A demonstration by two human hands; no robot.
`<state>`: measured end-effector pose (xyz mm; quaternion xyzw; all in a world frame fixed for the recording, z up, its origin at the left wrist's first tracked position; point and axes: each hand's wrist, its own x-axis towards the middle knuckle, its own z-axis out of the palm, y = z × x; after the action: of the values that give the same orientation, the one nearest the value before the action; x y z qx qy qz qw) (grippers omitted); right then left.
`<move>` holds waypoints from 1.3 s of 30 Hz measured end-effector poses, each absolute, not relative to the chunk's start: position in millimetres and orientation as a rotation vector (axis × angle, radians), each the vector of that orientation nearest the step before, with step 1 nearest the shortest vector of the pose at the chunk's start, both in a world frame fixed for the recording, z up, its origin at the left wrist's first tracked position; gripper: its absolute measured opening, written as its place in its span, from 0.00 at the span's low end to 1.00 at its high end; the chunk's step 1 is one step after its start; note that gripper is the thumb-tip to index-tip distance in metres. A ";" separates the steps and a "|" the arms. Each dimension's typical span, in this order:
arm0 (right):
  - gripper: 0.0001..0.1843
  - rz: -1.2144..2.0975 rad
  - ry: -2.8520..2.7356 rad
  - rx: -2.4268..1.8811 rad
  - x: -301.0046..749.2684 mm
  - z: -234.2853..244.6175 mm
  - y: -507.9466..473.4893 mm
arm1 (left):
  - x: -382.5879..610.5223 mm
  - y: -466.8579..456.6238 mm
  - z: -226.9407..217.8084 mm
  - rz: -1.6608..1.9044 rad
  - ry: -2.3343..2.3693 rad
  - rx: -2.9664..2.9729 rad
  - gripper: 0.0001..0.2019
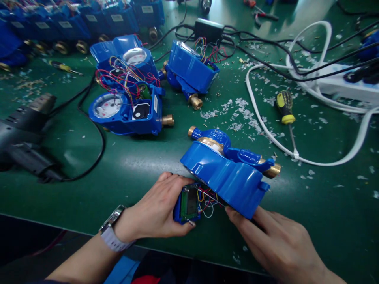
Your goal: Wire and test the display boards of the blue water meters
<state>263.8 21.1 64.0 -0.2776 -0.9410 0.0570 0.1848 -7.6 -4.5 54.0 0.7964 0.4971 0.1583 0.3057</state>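
My left hand (156, 209) grips a small blue electronics module (188, 205) with a green circuit board and a small display facing up. Thin red, yellow and white wires (209, 201) run from it toward a blue water meter (225, 181) that lies tilted on the green mat. My right hand (275, 244) holds the meter's near edge from below, with the fingers partly hidden under its blue plastic casing. A brass pipe end (271, 170) sticks out to the right of the meter. The wires' far ends are hidden beneath the casing.
Several opened blue meters with loose wires (127, 86) lie ahead, and a row of blue meters (65, 23) lines the back. A black power tool (26, 134) lies left. To the right are a yellow-handled screwdriver (286, 106), white cable (266, 122), and plastic shavings.
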 end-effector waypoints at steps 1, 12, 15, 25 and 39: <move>0.15 0.138 -2.643 -0.779 263.3 62.0 20.2 | -7.4 -4.6 54.3 0.421 1.314 2.111 0.33; 0.19 0.465 -2.637 -0.968 252.3 56.0 6.0 | -7.8 -6.6 48.1 0.522 1.329 2.100 0.33; 0.30 0.500 -2.748 -0.950 253.0 59.3 5.3 | -6.7 -10.0 49.7 0.578 1.311 2.094 0.32; 0.46 0.313 -2.827 -0.816 242.3 97.0 16.4 | -1.5 -13.2 88.0 0.793 1.192 2.245 0.38; 0.28 0.605 -2.610 -0.977 241.5 116.0 23.6 | 7.4 7.8 103.7 0.906 1.173 2.289 0.49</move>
<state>241.5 23.6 116.0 -0.3391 -0.9056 0.2100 0.1442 7.4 7.8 103.7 0.8215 0.4209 0.3250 0.2059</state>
